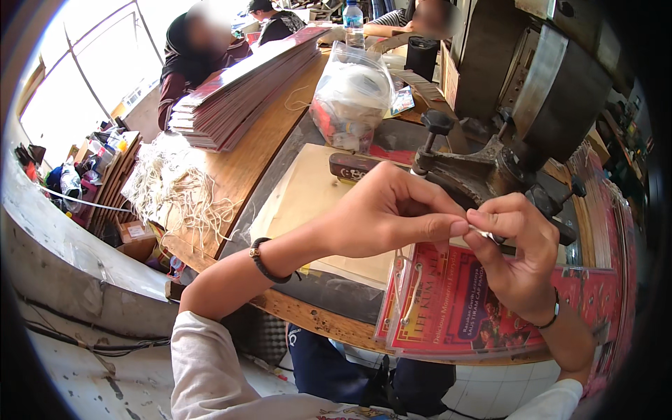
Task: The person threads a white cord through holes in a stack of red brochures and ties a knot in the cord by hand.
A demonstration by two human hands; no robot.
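My left hand (pixel 392 213) reaches across from the left with thumb and forefinger pinched together. Its fingertips meet those of my right hand (pixel 518 245), which is pinched too. A short bit of white string (pixel 479 232) shows between them. Below my hands lies a stack of red printed cards (pixel 448 301) in clear plastic, at the table's front edge. Loops of pale string (pixel 401 294) pass through holes along the cards' left side. Whether they join the bit in my fingers is hidden.
A metal press (pixel 504 161) with black knobs stands behind my hands. Nearby are a dark-handled tool (pixel 350 166), a clear plastic bag (pixel 353 91) and a brown board (pixel 294 189). Loose strings (pixel 175 185) and stacked sheets (pixel 245 87) lie left. Several people sit beyond.
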